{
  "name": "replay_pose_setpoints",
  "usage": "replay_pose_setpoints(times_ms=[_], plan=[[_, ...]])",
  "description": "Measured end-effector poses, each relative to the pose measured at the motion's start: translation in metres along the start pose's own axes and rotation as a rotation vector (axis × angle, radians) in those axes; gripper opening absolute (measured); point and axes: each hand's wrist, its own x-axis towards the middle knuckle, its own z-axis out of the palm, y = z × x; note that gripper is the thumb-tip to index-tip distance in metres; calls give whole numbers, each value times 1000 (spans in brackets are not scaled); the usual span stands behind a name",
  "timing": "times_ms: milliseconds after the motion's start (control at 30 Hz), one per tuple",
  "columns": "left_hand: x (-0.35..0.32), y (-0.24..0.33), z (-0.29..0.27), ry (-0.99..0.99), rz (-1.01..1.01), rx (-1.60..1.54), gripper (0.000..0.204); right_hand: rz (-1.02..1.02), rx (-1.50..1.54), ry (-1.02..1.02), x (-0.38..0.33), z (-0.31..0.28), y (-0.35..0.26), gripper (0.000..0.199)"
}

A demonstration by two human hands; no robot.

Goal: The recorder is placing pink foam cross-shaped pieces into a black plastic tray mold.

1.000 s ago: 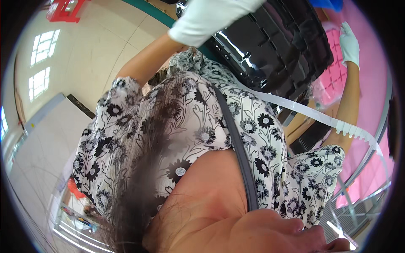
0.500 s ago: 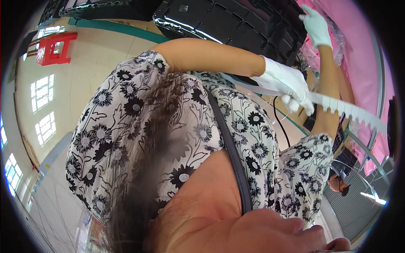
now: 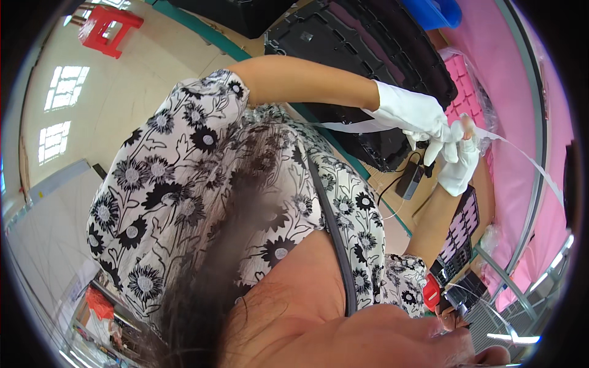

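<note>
A long white toothed strip [image 3: 504, 144] runs past both hands, one end trailing toward my body and the other stretching off to the right. My left hand [image 3: 417, 116], in a white glove, is closed around it. Meeting it at the strip, my right hand [image 3: 459, 162] has its gloved fingers bent in a pinch, one bare fingertip showing. The fingers of both hands overlap, so the exact grip is partly hidden. Just under the hands lies a black power adapter [image 3: 410, 181] with a cable. Beyond them are glossy black moulded trays [image 3: 343, 46].
A pink moulded tray [image 3: 463, 83] in clear plastic lies right of the black ones. Behind it are a blue bin [image 3: 432, 12] and pink sheeting [image 3: 518, 80] with a grey rail. A red stool [image 3: 110, 29] stands on the floor at far left. Another person is partly visible at lower right.
My right hand has come back from over the pink material to meet my left hand at the strip. The view has shifted, bringing the adapter and blue bin into sight.
</note>
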Motion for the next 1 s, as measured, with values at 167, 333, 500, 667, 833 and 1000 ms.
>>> replay_pose_setpoints(times_ms=[167, 333, 500, 667, 833, 1000], plan=[[-17, 1, -15, -98, 130, 316, 30, -201, -283, 113, 6, -5, 24, 37], [-35, 7, -8, -157, 139, 197, 29, 900, 609, -722, 19, -102, 23, 28], [-50, 10, -6, -42, 70, 153, 29, 1557, 676, -1128, 66, -5, 17, 18], [-57, 14, -2, -18, 51, 80, 29, 437, 762, -1254, 34, 32, 15, 14], [-48, 1, 0, -126, 178, -99, 27, 199, 473, -656, -16, 34, -12, 6], [-54, 7, -12, -375, -7, 286, 34, 222, 383, -895, 8, 20, -23, 27]])
